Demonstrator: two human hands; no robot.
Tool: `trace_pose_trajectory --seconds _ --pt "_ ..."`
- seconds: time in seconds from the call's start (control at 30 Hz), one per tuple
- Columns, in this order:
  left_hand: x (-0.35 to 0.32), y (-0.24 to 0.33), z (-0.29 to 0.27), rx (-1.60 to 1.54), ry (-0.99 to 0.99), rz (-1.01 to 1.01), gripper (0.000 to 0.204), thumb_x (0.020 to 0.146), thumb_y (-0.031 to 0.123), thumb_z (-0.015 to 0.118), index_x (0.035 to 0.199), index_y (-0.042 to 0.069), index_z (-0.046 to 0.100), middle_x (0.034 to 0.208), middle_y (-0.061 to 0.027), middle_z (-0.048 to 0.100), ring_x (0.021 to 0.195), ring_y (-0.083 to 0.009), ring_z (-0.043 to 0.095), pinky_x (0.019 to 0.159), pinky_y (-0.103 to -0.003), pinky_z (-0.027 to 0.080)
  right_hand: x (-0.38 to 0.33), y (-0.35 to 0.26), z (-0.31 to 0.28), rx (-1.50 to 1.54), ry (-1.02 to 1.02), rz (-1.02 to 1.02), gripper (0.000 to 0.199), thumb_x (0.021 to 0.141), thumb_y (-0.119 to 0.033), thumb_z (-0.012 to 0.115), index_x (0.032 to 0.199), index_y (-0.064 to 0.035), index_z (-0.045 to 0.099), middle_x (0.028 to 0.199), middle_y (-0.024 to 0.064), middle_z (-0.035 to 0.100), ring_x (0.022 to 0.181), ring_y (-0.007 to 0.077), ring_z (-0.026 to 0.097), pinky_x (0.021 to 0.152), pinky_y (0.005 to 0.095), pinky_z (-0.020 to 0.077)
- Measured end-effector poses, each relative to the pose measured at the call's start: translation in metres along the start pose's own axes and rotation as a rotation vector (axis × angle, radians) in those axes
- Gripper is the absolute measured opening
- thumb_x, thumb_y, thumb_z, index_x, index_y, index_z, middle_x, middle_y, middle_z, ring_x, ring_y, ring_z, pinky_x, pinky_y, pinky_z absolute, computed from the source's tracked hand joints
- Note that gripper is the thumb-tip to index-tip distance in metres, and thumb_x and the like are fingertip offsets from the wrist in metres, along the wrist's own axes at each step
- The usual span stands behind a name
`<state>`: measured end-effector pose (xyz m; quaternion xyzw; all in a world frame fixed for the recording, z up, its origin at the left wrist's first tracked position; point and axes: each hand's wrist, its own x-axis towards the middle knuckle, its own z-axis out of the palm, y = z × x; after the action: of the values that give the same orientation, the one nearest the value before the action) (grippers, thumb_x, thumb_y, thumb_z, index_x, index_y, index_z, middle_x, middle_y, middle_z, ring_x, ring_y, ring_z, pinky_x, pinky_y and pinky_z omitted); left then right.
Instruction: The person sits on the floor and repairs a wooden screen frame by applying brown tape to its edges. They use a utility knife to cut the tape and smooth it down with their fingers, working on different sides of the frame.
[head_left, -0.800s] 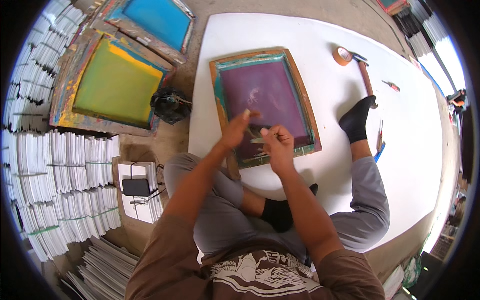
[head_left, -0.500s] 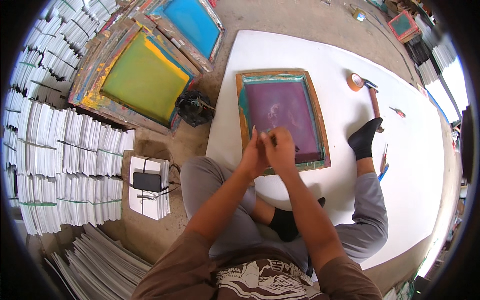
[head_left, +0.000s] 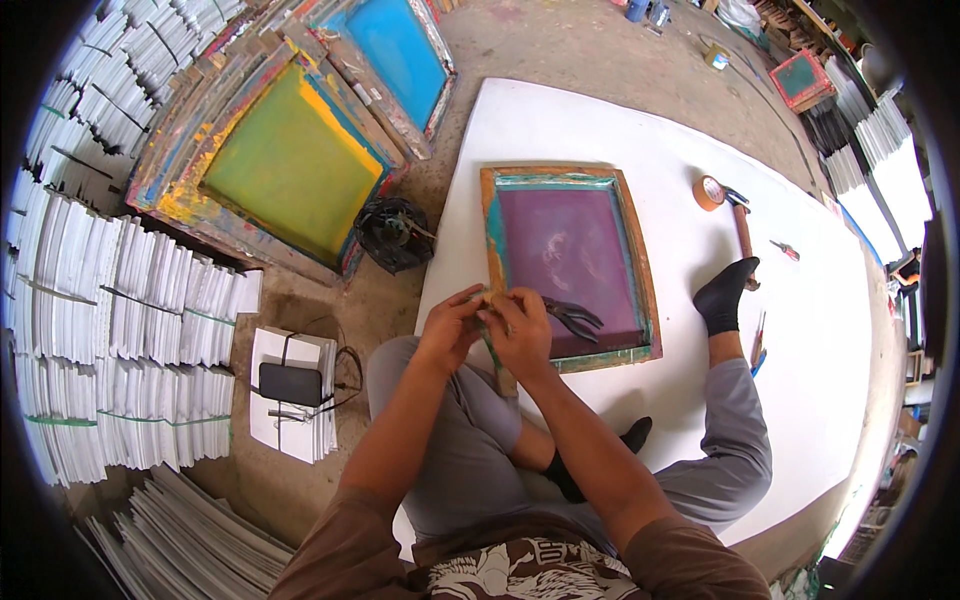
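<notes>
In front of me on a white sheet [head_left: 700, 130] lies a wooden screen-printing frame [head_left: 642, 262] with purple mesh [head_left: 545, 225] and teal-stained inner edges. Over its near left side, my left hand [head_left: 447, 330] and my right hand [head_left: 522, 335] meet with fingers pinched together. Whatever sits between the fingertips is too small to make out. Dark pliers [head_left: 574, 317] rest on the near part of the mesh, just right of my right hand, their near end beside its knuckles. The frame's near left corner is partly hidden by my hands.
Right of the frame are a tape roll [head_left: 708, 192], a hammer [head_left: 743, 228] and a small red-handled tool [head_left: 786, 250]. Stained screens [head_left: 290, 165] lean at far left beside a black bag [head_left: 393, 235]. Bundled paper stacks [head_left: 150, 290] and a black phone [head_left: 290, 384] are on the left.
Both hands have moved left and nearer, from over the mesh to the frame's left side. The pliers, mostly hidden before, are now uncovered. The whole view has shifted slightly.
</notes>
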<state>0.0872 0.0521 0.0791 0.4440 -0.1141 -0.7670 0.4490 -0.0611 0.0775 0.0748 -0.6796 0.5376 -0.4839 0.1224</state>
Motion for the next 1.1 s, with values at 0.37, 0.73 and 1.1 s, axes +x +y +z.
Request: trace_pose_trajectory --seconds 0.37,0.73,1.1 --pt "0.078 0.115 -0.042 -0.202 0.529 0.867 0.028 0.101 0.003 0.066 0.127 0.008 0.058 0.123 -0.0120 0.067 0.099 -0.0226 0.070 0.081 -0.036 0.055 -0.020 0.010 0.023 0.028 -0.183 0.186 0.045 0.090 -0.012 0.076 0.131 0.0007 0.062 0.118 0.0160 0.060 0.091 0.0258 0.062 0.081 0.0357 0.0529" --pt "0.154 0.116 -0.124 1.935 0.501 1.214 0.007 0.088 0.010 0.073 0.093 0.006 0.074 0.106 -0.0119 0.076 0.112 -0.0368 0.062 0.093 -0.048 0.047 -0.035 0.046 0.023 0.013 -0.196 0.303 0.040 0.091 -0.011 0.075 0.128 -0.0016 0.064 0.117 0.0158 0.061 0.088 0.0270 0.064 0.076 0.0362 0.0549" --pt "0.153 0.135 -0.120 2.319 0.582 0.763 0.023 0.084 0.028 0.075 0.092 0.006 0.080 0.108 -0.0127 0.071 0.111 -0.0346 0.060 0.094 -0.046 0.046 -0.039 0.056 0.030 -0.003 -0.178 0.298 0.033 0.091 -0.010 0.074 0.122 -0.0009 0.067 0.115 0.0160 0.063 0.090 0.0293 0.066 0.078 0.0371 0.0558"
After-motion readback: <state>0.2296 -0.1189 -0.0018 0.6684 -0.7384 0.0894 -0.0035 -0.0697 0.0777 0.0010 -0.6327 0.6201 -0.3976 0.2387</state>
